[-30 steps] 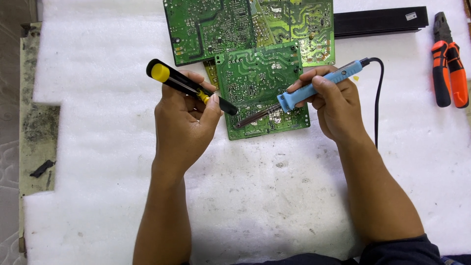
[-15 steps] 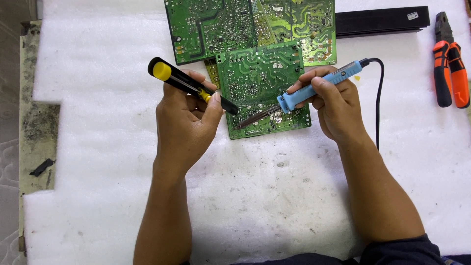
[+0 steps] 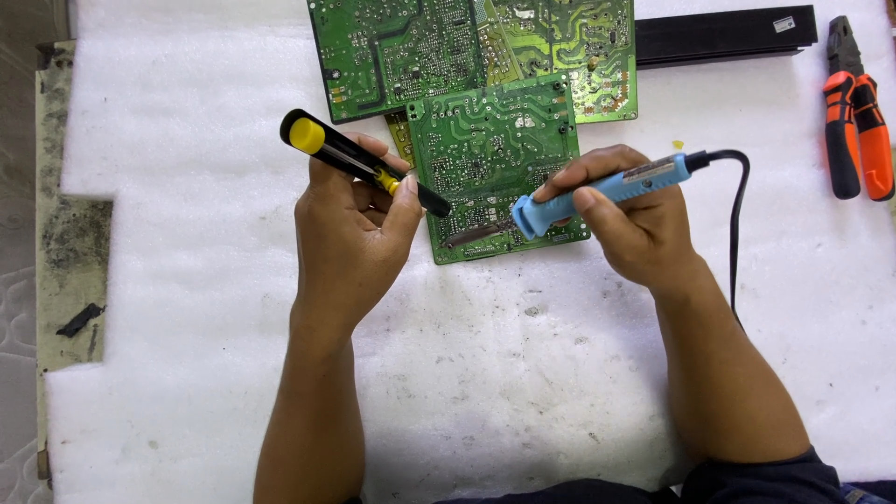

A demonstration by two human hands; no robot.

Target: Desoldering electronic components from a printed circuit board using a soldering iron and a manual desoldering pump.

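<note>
The left hand (image 3: 350,238) gripped a black-and-yellow desoldering pump (image 3: 359,161); the right hand (image 3: 635,219) held a blue-handled corded soldering iron (image 3: 607,191) over a small green circuit board (image 3: 493,159) on the white foam tabletop (image 3: 187,187).

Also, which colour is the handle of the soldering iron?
Light blue, seen in the head view: the soldering iron is held in the right hand.

surface: white foam sheet (image 3: 233,112) over table | 9 o'clock: bare stained table edge (image 3: 70,243) | light: even, soft shadows
</note>
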